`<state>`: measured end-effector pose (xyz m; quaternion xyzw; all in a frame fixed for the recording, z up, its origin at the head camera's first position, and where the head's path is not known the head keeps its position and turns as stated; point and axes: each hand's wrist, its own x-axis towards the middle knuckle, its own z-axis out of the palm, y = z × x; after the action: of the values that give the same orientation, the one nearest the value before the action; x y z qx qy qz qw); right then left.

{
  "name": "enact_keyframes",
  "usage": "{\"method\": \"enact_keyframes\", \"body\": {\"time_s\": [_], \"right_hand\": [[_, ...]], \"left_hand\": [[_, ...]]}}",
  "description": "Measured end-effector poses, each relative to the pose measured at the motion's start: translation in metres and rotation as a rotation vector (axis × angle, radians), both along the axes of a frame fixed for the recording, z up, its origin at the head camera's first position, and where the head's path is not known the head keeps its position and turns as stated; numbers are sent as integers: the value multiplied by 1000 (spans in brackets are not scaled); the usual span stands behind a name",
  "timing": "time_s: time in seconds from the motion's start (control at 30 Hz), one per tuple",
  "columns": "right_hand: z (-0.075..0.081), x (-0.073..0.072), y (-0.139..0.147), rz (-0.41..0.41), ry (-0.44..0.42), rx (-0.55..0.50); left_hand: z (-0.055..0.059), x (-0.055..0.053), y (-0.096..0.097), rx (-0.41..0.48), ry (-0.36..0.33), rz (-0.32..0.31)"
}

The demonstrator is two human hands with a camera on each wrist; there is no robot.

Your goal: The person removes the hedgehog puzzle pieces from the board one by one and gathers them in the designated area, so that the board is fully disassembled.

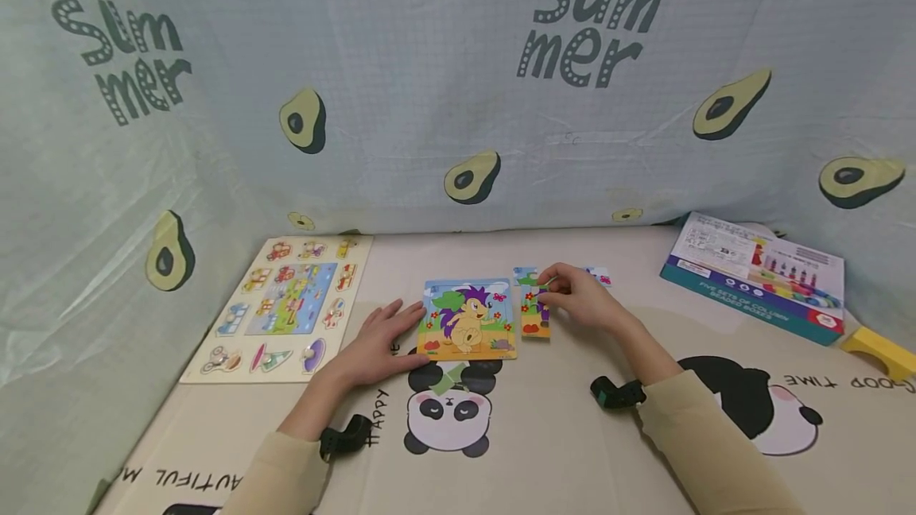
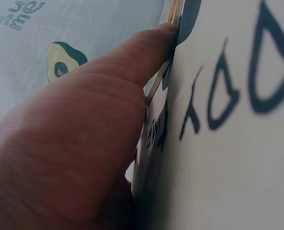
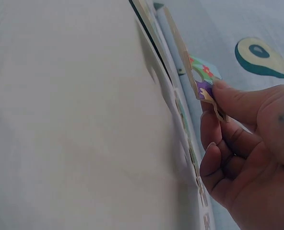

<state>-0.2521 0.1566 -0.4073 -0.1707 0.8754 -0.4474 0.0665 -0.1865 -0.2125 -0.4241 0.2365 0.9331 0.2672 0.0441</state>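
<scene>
A square puzzle board [image 1: 468, 320] with a purple-haired hedgehog picture lies flat on the table in the head view. My left hand [image 1: 379, 348] rests at the board's left side, fingers spread; its thumb touches the board's lower left edge, as the left wrist view also shows. To the right of the board, my right hand [image 1: 583, 296] pinches a puzzle piece [image 3: 203, 79] between thumb and fingers, clear of the table. Red flowers, green and purple show on it. Other picture pieces [image 1: 599, 275] lie around that hand, partly hidden behind it.
On the left lies a wooden peg puzzle board [image 1: 265, 364] with vehicles and other shapes. A boxed bead set [image 1: 758, 276] stands at the back right, beside a yellow arched block [image 1: 880, 352]. A printed cloth wall [image 1: 401, 102] rises behind the table.
</scene>
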Motion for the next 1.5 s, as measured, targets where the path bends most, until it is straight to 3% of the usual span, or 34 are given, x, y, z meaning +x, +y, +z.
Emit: {"method": "enact_keyframes", "body": {"time_s": [0.4,0.77,1.5], "right_hand": [[0,-1,-3,-6,-11,-6],[6,-3,-16,18,30,-9],[16,-6,-106,125,-4,-49]], "left_hand": [[-1,-1,1,1,-6,1],[0,0,0,8,-7,-2],[0,-1,0,13,-12,-4]]}}
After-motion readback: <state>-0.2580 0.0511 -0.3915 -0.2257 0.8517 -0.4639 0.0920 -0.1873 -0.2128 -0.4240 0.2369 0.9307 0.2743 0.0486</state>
